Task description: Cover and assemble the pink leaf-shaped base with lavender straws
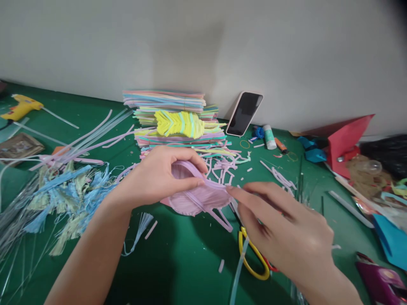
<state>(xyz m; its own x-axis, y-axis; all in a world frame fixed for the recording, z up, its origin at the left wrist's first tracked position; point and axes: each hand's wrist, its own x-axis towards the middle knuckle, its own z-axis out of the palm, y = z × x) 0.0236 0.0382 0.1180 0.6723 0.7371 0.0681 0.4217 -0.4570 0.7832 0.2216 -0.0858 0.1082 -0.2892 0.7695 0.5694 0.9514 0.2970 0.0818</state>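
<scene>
My left hand (160, 176) is closed around a pink woven piece made of flattened straws (203, 198), held just above the green table. My right hand (282, 224) reaches in from the right, and its fingertips pinch the piece's right edge, where loose pink strands hang down. Directly under my right hand lie yellow-handled scissors (254, 260). Behind the piece, a finished yellow woven piece (178, 123) rests on a stack of pastel straws (168, 103).
Pink and blue straw strips and frayed bundles (63, 190) cover the left side. A yellow glue gun (20, 108) lies far left. A phone (244, 113) leans on the wall. A glue stick (269, 136), red paper (346, 142) and blue scraps sit to the right.
</scene>
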